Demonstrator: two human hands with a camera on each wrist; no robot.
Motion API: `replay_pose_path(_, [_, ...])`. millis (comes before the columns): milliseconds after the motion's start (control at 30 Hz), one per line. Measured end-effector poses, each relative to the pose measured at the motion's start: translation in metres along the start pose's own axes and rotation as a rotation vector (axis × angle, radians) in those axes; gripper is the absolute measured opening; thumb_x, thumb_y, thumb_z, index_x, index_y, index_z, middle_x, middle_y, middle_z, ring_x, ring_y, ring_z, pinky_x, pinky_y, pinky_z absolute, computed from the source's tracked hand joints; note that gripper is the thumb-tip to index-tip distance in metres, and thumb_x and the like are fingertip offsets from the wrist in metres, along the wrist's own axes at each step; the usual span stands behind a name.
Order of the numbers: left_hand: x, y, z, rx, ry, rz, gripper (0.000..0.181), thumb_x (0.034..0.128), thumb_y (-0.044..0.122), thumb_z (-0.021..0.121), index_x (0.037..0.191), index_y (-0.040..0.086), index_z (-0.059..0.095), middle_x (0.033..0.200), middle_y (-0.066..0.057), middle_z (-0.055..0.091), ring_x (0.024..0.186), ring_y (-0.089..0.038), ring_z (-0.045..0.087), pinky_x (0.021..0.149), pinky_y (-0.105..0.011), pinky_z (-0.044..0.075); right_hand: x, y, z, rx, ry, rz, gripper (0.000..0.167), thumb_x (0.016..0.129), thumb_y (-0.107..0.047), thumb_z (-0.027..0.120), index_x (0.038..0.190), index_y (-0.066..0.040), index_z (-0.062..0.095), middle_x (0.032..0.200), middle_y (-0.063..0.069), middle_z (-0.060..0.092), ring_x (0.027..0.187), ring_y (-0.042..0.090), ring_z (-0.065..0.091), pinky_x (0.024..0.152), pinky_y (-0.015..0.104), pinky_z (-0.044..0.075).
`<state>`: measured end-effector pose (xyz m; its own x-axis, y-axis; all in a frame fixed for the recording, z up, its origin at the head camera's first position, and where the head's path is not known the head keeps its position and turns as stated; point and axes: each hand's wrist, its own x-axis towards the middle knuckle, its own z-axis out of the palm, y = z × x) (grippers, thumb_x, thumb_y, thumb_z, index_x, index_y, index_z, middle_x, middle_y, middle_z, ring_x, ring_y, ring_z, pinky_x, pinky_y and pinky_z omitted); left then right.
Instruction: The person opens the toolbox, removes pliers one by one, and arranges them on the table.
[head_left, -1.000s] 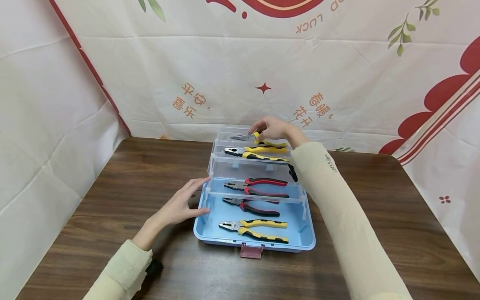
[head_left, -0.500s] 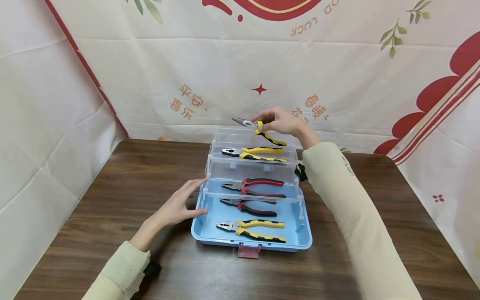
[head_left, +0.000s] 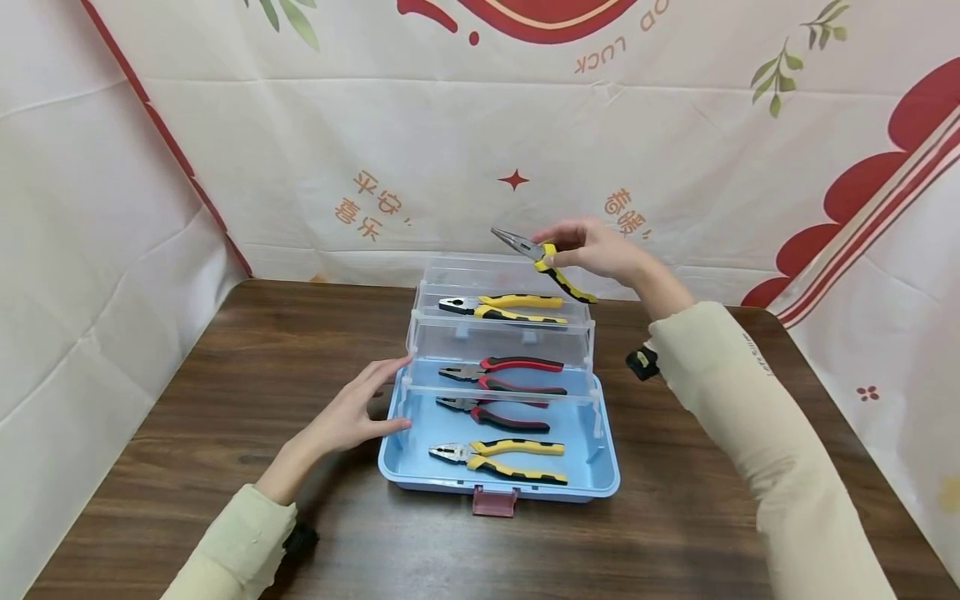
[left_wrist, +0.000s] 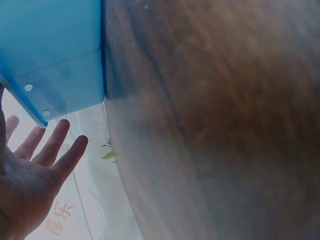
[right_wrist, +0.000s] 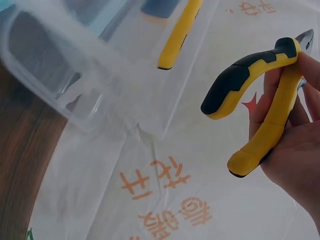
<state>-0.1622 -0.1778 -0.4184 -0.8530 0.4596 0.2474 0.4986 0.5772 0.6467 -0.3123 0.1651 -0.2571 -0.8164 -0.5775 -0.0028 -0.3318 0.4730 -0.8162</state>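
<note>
Up above the right rear of the toolbox, my right hand grips needle-nose pliers with yellow-and-black handles, their tips pointing up and left. In the right wrist view, the fingers wrap one handle near the pivot. My left hand, fingers straight and spread, rests at the left rim of the blue toolbox. Yellow-and-black combination pliers lie in its clear tray. Red-and-black pliers lie lower; another red-and-black pair and yellow-and-black pliers lie in the blue base.
The toolbox stands open on a dark wood table, its mauve latch at the front. A printed white cloth hangs just behind the table's back edge. Clear upper trays rise toward the cloth at the rear.
My right hand has lifted the needle-nose pliers out of the rear clear tray and moved them up and to the right. The left hand has stayed at the box's left side.
</note>
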Motion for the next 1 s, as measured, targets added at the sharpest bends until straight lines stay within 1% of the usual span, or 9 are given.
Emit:
replay_pose_path(100, [0.0,-0.001,0.0,0.003,0.002,-0.001,0.079,0.0751,0.044,0.066,0.139,0.024,0.026,0.132,-0.003,0.035,0.116,-0.023,0.038,0.089,-0.046,0.035,-0.012,0.001,-0.002,-0.016,0.034,0.013,0.032,0.086,-0.008,0.057,0.118,-0.005,0.054,0.111,0.008,0.052,0.097,0.019,0.049,0.085,0.035,0.04])
replay_pose_path(167, [-0.001,0.0,0.001,0.003,0.0,-0.002,0.079,0.0751,0.044,0.066,0.139,0.024,0.025,0.132,-0.003,0.034,0.115,-0.023,0.038,0.089,-0.046,0.035,-0.021,0.003,-0.003,-0.017,0.053,0.006,0.032,0.086,-0.006,0.056,0.118,-0.003,0.054,0.111,0.009,0.052,0.097,0.02,0.05,0.086,0.034,0.041])
replay_pose_path(267, [-0.001,0.0,0.001,0.002,-0.001,-0.004,0.079,0.0751,0.044,0.066,0.139,0.024,0.025,0.132,-0.003,0.034,0.115,-0.022,0.038,0.089,-0.046,0.035,-0.033,0.008,-0.004,-0.023,0.085,0.006,0.032,0.086,-0.005,0.056,0.118,-0.003,0.054,0.111,0.01,0.053,0.096,0.019,0.051,0.084,0.03,0.042])
replay_pose_path(400, [-0.001,0.0,0.001,-0.003,0.002,-0.006,0.079,0.0748,0.042,0.067,0.139,0.024,0.026,0.132,-0.003,0.035,0.115,-0.021,0.038,0.089,-0.046,0.035,-0.052,0.014,-0.003,0.008,0.12,0.025,0.033,0.086,-0.007,0.056,0.119,-0.002,0.053,0.111,0.011,0.053,0.095,0.018,0.051,0.079,0.025,0.043])
replay_pose_path(533, [-0.001,0.0,0.001,-0.009,0.0,-0.009,0.08,0.0745,0.036,0.07,0.139,0.023,0.026,0.132,-0.003,0.034,0.115,-0.02,0.038,0.089,-0.046,0.035,-0.071,0.021,-0.002,0.064,0.168,0.061,0.036,0.086,-0.011,0.058,0.12,-0.001,0.051,0.111,0.01,0.053,0.094,0.018,0.051,0.078,0.025,0.044])
replay_pose_path(700, [0.0,-0.001,0.002,-0.011,0.001,-0.011,0.08,0.0738,0.03,0.072,0.139,0.024,0.026,0.132,-0.002,0.034,0.115,-0.021,0.038,0.089,-0.046,0.035,-0.093,0.03,0.001,0.142,0.264,0.149,0.041,0.084,-0.018,0.061,0.122,-0.005,0.051,0.105,0.006,0.056,0.093,0.018,0.051,0.077,0.028,0.042])
replay_pose_path(800, [0.0,-0.001,0.002,-0.011,0.001,-0.011,0.08,0.0739,0.031,0.071,0.139,0.024,0.026,0.132,-0.002,0.034,0.115,-0.022,0.038,0.089,-0.047,0.035,-0.103,0.037,0.001,0.2,0.308,0.193,0.044,0.083,-0.023,0.062,0.122,-0.006,0.051,0.103,0.002,0.056,0.092,0.017,0.053,0.076,0.028,0.041])
replay_pose_path(900, [0.0,0.0,0.002,-0.013,0.0,-0.013,0.08,0.0742,0.032,0.071,0.139,0.024,0.026,0.132,-0.003,0.034,0.115,-0.023,0.038,0.089,-0.047,0.036,-0.113,0.045,0.001,0.254,0.336,0.223,0.044,0.083,-0.023,0.062,0.122,-0.006,0.05,0.102,-0.002,0.056,0.091,0.016,0.053,0.077,0.029,0.039])
replay_pose_path(1000, [0.0,0.0,0.002,-0.013,0.0,-0.015,0.079,0.0745,0.035,0.07,0.139,0.025,0.026,0.132,-0.003,0.034,0.115,-0.022,0.037,0.089,-0.046,0.036,-0.122,0.054,0.0,0.294,0.357,0.246,0.043,0.083,-0.022,0.062,0.122,-0.008,0.051,0.104,-0.003,0.056,0.092,0.013,0.053,0.083,0.032,0.036])
